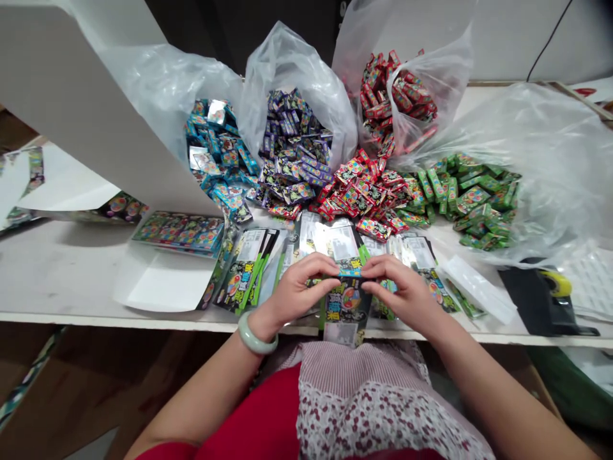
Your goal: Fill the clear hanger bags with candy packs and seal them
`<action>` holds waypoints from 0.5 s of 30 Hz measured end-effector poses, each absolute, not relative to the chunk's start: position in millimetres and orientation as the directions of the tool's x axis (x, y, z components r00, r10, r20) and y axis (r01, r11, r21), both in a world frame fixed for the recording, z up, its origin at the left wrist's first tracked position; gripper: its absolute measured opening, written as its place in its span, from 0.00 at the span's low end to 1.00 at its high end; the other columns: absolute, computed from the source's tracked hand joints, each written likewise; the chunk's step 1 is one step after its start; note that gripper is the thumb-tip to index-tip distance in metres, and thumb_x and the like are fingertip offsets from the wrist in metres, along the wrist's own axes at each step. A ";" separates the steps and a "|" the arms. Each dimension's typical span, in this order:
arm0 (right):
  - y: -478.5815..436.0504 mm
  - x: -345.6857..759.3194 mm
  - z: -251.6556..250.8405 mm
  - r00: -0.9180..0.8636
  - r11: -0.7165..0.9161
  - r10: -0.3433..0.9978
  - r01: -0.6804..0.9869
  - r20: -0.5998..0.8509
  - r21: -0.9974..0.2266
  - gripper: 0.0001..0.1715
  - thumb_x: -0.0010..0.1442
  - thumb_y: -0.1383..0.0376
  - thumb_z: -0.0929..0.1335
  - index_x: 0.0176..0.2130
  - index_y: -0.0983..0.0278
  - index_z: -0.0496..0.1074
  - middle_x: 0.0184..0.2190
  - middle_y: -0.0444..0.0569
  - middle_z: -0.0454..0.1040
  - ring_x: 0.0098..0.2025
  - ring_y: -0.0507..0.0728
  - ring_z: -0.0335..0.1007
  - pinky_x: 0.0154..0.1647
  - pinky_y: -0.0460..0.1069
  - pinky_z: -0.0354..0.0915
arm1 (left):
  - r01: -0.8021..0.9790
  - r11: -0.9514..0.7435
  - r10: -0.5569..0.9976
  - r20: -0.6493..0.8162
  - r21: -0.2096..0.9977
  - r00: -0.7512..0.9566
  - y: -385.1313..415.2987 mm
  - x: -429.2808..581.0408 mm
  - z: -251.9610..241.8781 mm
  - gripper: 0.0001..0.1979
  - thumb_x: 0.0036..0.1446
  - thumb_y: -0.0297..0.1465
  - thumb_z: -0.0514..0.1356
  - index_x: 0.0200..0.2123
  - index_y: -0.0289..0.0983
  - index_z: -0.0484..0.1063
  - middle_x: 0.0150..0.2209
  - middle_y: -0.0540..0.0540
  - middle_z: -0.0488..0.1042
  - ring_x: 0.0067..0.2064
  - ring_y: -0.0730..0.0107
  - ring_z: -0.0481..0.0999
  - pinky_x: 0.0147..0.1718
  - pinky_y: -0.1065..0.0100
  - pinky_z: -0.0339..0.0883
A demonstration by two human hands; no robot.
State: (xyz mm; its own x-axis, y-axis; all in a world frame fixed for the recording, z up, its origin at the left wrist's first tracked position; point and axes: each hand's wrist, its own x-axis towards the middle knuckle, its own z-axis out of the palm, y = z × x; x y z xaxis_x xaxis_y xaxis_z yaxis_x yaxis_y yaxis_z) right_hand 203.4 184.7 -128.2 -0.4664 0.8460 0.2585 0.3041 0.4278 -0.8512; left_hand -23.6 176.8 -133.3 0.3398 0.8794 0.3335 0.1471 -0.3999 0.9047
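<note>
Blue packets (pixel 215 153), purple packets (pixel 292 153), red packets (pixel 359 191) and green packets (pixel 469 198), all mottled with mixed print. Black card (pixel 345 306) with multicoloured pattern. Pale green bangle (pixel 257 342). Red shirt (pixel 253 409). Apron (pixel 359 377) in fine pink stripes above, dark red flowers on white below.

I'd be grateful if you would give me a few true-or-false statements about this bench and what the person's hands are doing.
1. A pale green bangle circles the left wrist. True.
2. The left hand and right hand are both empty. False: together they pinch a small blue packet.
3. The green packets lie left of the purple packets. False: they lie to the right, with red packets between.
4. A roll of yellow tape sits at the right end of the bench. True.
</note>
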 end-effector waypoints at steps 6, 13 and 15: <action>176.7 193.7 -139.8 -0.334 0.442 0.879 0.301 0.341 -0.845 0.06 0.62 0.69 0.66 0.39 0.60 0.71 0.38 0.49 0.72 0.44 0.55 0.69 0.46 0.54 0.66 | 0.184 -0.351 0.921 0.303 0.918 0.245 173.4 -19.3 -140.7 0.05 0.59 0.26 0.60 0.39 0.38 0.73 0.35 0.47 0.72 0.37 0.70 0.72 0.34 0.70 0.67; 178.5 190.1 -144.8 -0.237 0.429 0.894 0.212 0.380 -0.878 0.06 0.63 0.66 0.64 0.40 0.59 0.71 0.41 0.49 0.74 0.47 0.55 0.70 0.49 0.53 0.67 | 0.267 -0.397 0.907 0.331 0.878 0.261 180.5 -23.7 -149.7 0.04 0.60 0.27 0.59 0.38 0.40 0.72 0.37 0.48 0.72 0.41 0.68 0.72 0.40 0.69 0.67; 181.6 214.1 -145.2 -0.301 0.388 0.901 0.235 0.313 -0.891 0.10 0.62 0.63 0.66 0.45 0.59 0.70 0.47 0.49 0.74 0.51 0.55 0.69 0.52 0.53 0.66 | 0.286 -0.390 0.915 0.332 0.875 0.231 181.5 -24.7 -152.9 0.03 0.60 0.28 0.59 0.38 0.40 0.72 0.37 0.49 0.71 0.42 0.67 0.71 0.40 0.69 0.67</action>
